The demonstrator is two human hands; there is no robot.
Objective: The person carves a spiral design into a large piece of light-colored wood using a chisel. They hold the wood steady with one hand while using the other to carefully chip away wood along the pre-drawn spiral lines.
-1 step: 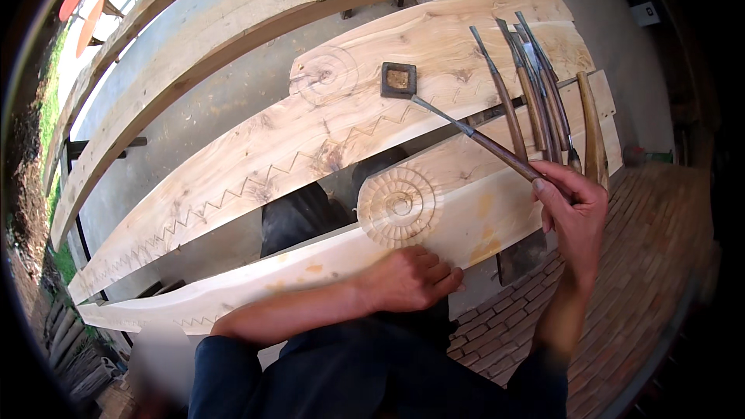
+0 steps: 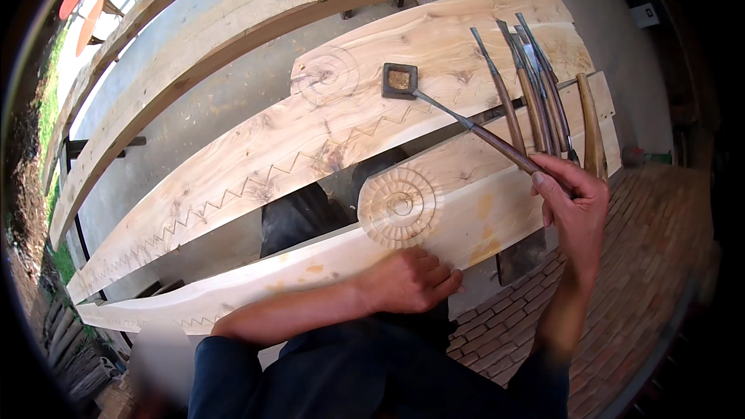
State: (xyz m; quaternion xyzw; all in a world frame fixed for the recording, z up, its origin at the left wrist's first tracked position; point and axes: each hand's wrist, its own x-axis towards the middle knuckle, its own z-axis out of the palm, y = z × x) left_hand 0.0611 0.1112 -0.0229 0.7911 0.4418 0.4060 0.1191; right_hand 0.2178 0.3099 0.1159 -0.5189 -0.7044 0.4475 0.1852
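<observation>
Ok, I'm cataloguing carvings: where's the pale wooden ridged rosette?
The rosette is just right of the head view's middle, on the nearer pale wooden plank, beyond the left hand.

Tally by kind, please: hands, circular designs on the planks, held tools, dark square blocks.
Hands: 2 (left hand, right hand)
Circular designs: 2 (carved pale-wood rosette, faintly outlined rings)
Held tools: 1 (long, brown-handled metal tool)
Square blocks: 1 (dark-rimmed, brown-centred block)
Total: 6

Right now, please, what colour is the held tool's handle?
The handle is dark brown, seen best in the head view.
</observation>
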